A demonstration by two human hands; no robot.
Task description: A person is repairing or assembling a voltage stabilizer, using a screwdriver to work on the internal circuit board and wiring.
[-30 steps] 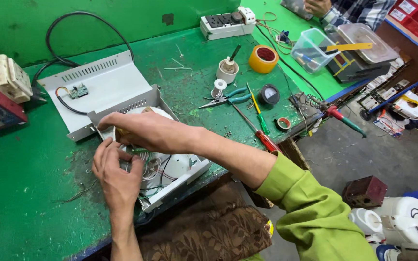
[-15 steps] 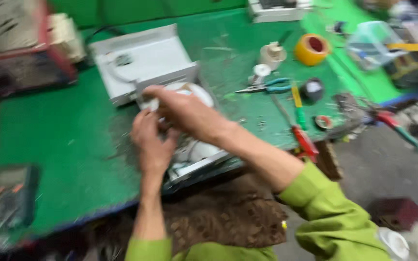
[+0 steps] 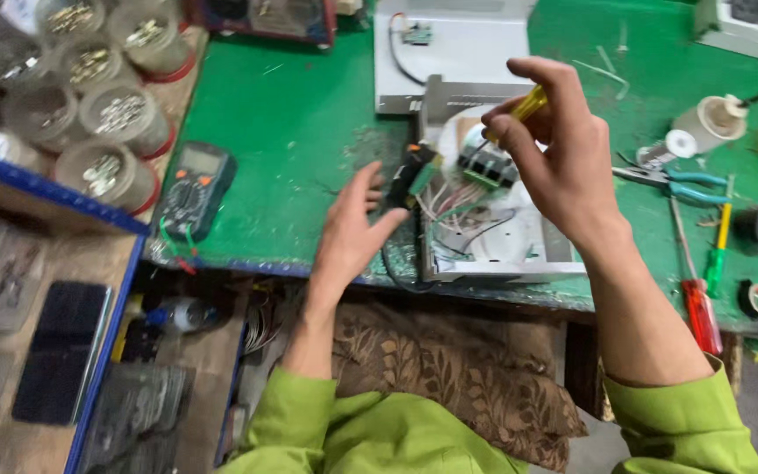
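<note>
An open white metal device case (image 3: 519,250) with coloured wires and a small green circuit board (image 3: 484,171) lies on the green workbench (image 3: 300,132). My right hand (image 3: 559,149) is raised above it, fingers pinched on a yellow screwdriver handle (image 3: 528,104). My left hand (image 3: 353,228) rests on the bench at the case's left edge, fingers spread, touching a small black part (image 3: 407,175) there. Both arms wear green sleeves.
A dark multimeter (image 3: 195,189) lies left of my hands. Clear jars of small parts (image 3: 98,114) stand far left. Right of the case lie pliers (image 3: 677,180), a red screwdriver (image 3: 699,312), a green screwdriver (image 3: 719,254), tape rolls and a white lid (image 3: 449,44) behind.
The view has swung left and closer. My right hand has lifted off the case with the yellow handle; my left hand has moved to the case's left edge.
</note>
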